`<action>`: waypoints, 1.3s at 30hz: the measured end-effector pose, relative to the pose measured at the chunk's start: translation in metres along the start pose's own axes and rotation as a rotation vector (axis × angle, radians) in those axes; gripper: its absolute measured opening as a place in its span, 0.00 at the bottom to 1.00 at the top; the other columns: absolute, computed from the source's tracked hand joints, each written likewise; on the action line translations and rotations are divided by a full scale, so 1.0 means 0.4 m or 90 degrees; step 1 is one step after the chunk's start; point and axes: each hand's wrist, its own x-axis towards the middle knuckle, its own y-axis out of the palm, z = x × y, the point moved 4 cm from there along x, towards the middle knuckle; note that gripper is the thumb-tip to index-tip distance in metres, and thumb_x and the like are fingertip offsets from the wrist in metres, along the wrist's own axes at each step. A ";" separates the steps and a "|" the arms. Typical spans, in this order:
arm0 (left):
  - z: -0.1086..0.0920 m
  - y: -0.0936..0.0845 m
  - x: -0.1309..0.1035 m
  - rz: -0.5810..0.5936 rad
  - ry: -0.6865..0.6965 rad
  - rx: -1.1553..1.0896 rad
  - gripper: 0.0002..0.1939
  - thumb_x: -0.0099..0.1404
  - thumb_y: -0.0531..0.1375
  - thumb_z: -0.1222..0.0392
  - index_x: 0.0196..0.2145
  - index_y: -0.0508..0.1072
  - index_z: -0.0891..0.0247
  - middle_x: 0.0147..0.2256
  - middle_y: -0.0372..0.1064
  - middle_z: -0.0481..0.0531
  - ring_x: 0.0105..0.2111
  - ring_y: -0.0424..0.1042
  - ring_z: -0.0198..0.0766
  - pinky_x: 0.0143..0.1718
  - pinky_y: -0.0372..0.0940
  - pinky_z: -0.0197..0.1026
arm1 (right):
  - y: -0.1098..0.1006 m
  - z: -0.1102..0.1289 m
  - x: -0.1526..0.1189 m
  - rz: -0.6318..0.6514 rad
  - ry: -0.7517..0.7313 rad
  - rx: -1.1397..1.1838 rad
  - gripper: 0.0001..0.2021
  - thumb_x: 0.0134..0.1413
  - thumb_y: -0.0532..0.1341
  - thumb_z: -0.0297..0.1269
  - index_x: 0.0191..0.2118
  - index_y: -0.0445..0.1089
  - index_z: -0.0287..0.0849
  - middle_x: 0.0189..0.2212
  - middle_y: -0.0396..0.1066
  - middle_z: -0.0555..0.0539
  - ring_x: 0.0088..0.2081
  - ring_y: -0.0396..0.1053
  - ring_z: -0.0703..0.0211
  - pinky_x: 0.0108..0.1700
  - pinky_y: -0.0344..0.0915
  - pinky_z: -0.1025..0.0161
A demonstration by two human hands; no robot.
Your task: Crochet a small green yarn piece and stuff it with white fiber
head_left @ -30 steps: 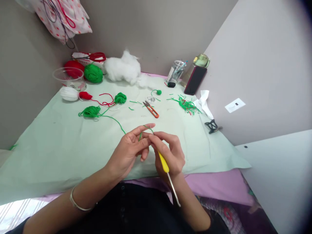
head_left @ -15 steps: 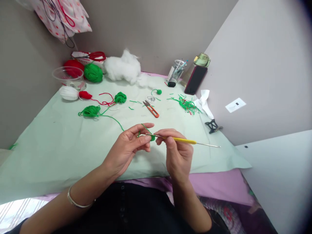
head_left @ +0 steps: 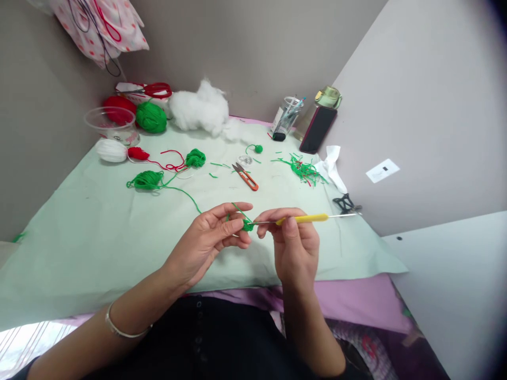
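A small green worked piece (head_left: 248, 226) has taken shape, a little nub of looped yarn, and the strand (head_left: 185, 193) leading from a loose green hank (head_left: 146, 180) to the left hand (head_left: 200, 237) looks uncut, so I judge the work on it to be unfinished. How many stitches are in it, or how many remain, I cannot tell (the fingers hide part of it).

The left hand is partly closed, thumb and fingers pinching the piece at its edge, with the index finger held out and green yarn running over it. The right hand (head_left: 297, 248) is curled around the yellow handle of a crochet hook (head_left: 303, 219), thumb on the near side; the metal shaft reaches across to the piece, its tip at or in the stitches (too small to say which). Both hands are above the table (head_left: 99, 237), nearer the body than the orange snips (head_left: 246, 178). A finished-looking green ball (head_left: 258, 149) with a tail lies beyond the snips.
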 end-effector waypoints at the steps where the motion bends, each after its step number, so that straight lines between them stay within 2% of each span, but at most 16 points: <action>1: 0.000 -0.001 0.000 -0.005 0.006 0.009 0.12 0.63 0.72 0.61 0.45 0.84 0.62 0.32 0.73 0.47 0.30 0.75 0.31 0.35 0.72 0.34 | 0.000 0.006 -0.004 0.004 -0.021 -0.023 0.12 0.73 0.57 0.40 0.42 0.77 0.46 0.37 0.81 0.48 0.33 0.76 0.61 0.37 0.75 0.59; 6: -0.007 -0.003 0.000 -0.013 0.055 0.070 0.13 0.64 0.72 0.59 0.46 0.84 0.60 0.33 0.73 0.46 0.31 0.77 0.34 0.36 0.73 0.36 | 0.008 0.032 -0.024 -0.010 -0.135 -0.142 0.12 0.73 0.56 0.35 0.45 0.78 0.47 0.38 0.79 0.48 0.34 0.76 0.60 0.38 0.74 0.57; 12: -0.007 -0.010 -0.001 -0.016 0.081 0.119 0.12 0.65 0.71 0.58 0.47 0.84 0.58 0.34 0.73 0.46 0.33 0.78 0.34 0.38 0.73 0.36 | 0.010 0.032 -0.026 -0.002 -0.161 -0.190 0.13 0.73 0.54 0.32 0.47 0.77 0.49 0.37 0.79 0.48 0.34 0.76 0.59 0.38 0.74 0.56; 17: 0.003 -0.008 -0.002 -0.010 0.097 0.125 0.14 0.64 0.72 0.60 0.49 0.83 0.57 0.33 0.73 0.45 0.34 0.77 0.33 0.41 0.72 0.36 | 0.021 0.032 -0.047 0.048 -0.313 -0.367 0.16 0.69 0.57 0.26 0.53 0.75 0.50 0.41 0.80 0.46 0.42 0.78 0.54 0.42 0.77 0.55; 19: 0.004 -0.006 -0.003 -0.022 0.088 0.087 0.19 0.62 0.73 0.62 0.51 0.82 0.58 0.33 0.73 0.45 0.31 0.75 0.31 0.38 0.70 0.34 | 0.028 0.024 -0.060 0.040 -0.381 -0.472 0.18 0.66 0.61 0.25 0.55 0.76 0.52 0.43 0.80 0.44 0.44 0.78 0.53 0.42 0.77 0.56; 21: 0.010 -0.004 -0.002 -0.018 0.034 0.026 0.23 0.61 0.74 0.63 0.54 0.80 0.60 0.31 0.71 0.44 0.24 0.68 0.27 0.29 0.66 0.31 | 0.033 0.017 -0.069 0.021 -0.436 -0.543 0.20 0.63 0.64 0.25 0.55 0.77 0.54 0.46 0.80 0.44 0.45 0.78 0.52 0.43 0.78 0.55; 23: 0.017 0.000 0.000 0.011 -0.046 -0.031 0.24 0.62 0.73 0.61 0.55 0.79 0.64 0.24 0.65 0.41 0.19 0.58 0.24 0.21 0.58 0.29 | 0.031 0.013 -0.067 0.012 -0.425 -0.521 0.18 0.64 0.64 0.27 0.55 0.77 0.55 0.46 0.79 0.44 0.46 0.78 0.51 0.44 0.78 0.53; 26: 0.013 0.000 0.003 0.029 -0.078 -0.067 0.21 0.64 0.72 0.62 0.54 0.79 0.68 0.19 0.54 0.37 0.17 0.47 0.22 0.18 0.49 0.27 | 0.011 0.013 -0.043 -0.024 -0.290 -0.333 0.13 0.70 0.58 0.30 0.50 0.78 0.49 0.38 0.78 0.46 0.38 0.77 0.55 0.39 0.76 0.55; 29: 0.003 0.001 0.001 0.008 -0.036 -0.043 0.21 0.64 0.72 0.64 0.54 0.80 0.65 0.22 0.57 0.37 0.17 0.46 0.19 0.17 0.47 0.26 | 0.001 0.013 -0.017 -0.046 -0.170 -0.166 0.11 0.72 0.56 0.34 0.43 0.78 0.45 0.32 0.75 0.48 0.32 0.73 0.59 0.35 0.73 0.58; 31: 0.005 0.008 -0.003 0.003 -0.022 -0.015 0.21 0.64 0.72 0.63 0.54 0.80 0.63 0.26 0.62 0.39 0.16 0.49 0.18 0.17 0.47 0.26 | 0.009 0.013 -0.009 -0.022 -0.140 -0.154 0.10 0.71 0.58 0.35 0.42 0.78 0.45 0.33 0.76 0.48 0.33 0.73 0.60 0.35 0.73 0.59; 33: 0.010 0.013 -0.006 -0.012 -0.002 0.009 0.21 0.62 0.73 0.62 0.53 0.80 0.60 0.30 0.67 0.42 0.16 0.54 0.17 0.17 0.48 0.26 | 0.017 0.013 -0.011 -0.008 -0.154 -0.204 0.10 0.71 0.58 0.33 0.43 0.78 0.46 0.35 0.78 0.48 0.34 0.74 0.60 0.36 0.74 0.59; 35: 0.017 0.014 -0.005 -0.028 0.022 0.017 0.22 0.61 0.74 0.63 0.53 0.81 0.59 0.32 0.69 0.43 0.16 0.56 0.17 0.17 0.50 0.26 | 0.024 0.014 -0.023 -0.007 -0.215 -0.295 0.11 0.69 0.59 0.29 0.46 0.78 0.48 0.37 0.79 0.48 0.36 0.76 0.59 0.37 0.75 0.59; 37: 0.025 0.013 -0.001 -0.023 0.009 -0.001 0.21 0.62 0.74 0.62 0.53 0.81 0.60 0.28 0.67 0.41 0.16 0.56 0.18 0.17 0.51 0.26 | 0.030 0.017 -0.039 -0.005 -0.313 -0.397 0.13 0.67 0.62 0.26 0.50 0.79 0.50 0.41 0.79 0.47 0.41 0.78 0.56 0.40 0.77 0.58; 39: 0.033 0.011 0.005 0.006 -0.041 -0.043 0.19 0.63 0.72 0.61 0.52 0.82 0.64 0.22 0.59 0.39 0.16 0.52 0.20 0.17 0.50 0.25 | 0.029 0.018 -0.048 -0.002 -0.366 -0.445 0.16 0.64 0.64 0.25 0.52 0.79 0.51 0.45 0.79 0.46 0.44 0.78 0.55 0.43 0.77 0.57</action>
